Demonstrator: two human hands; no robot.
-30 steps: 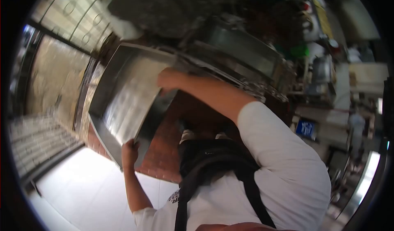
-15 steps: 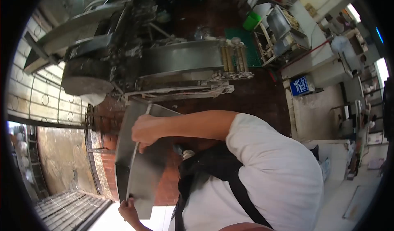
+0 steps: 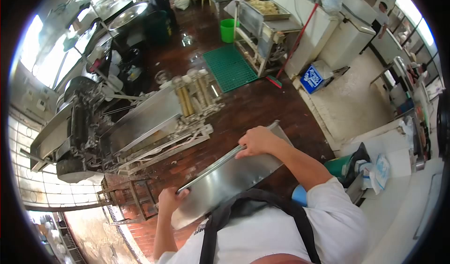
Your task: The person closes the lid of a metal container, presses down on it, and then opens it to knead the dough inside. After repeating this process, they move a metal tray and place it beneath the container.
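Observation:
A shiny metal sheet or tray [image 3: 225, 184] with a rolled long edge hangs tilted in front of my body. My left hand [image 3: 172, 200] is closed on its rim at the left end. Farther right along the same rim, my right hand [image 3: 255, 142] grips with fingers wrapped over the edge. Beyond the sheet stands a machine with a metal bed [image 3: 145, 118] and yellowish rollers [image 3: 185, 100]; a gap of floor lies between the sheet and the machine.
A green mat [image 3: 229, 68] and green bucket [image 3: 228, 30] are ahead, beside a metal table holding a tray [image 3: 265, 8]. A red-handled broom [image 3: 300, 39] leans there. A blue box [image 3: 311, 79] is at right. A metal frame [image 3: 136, 198] stands left. People are in the distance.
My view has turned to the right and lifted. The sheet has swung from upright in the view to a slant across my front, with both hands still on its rim.

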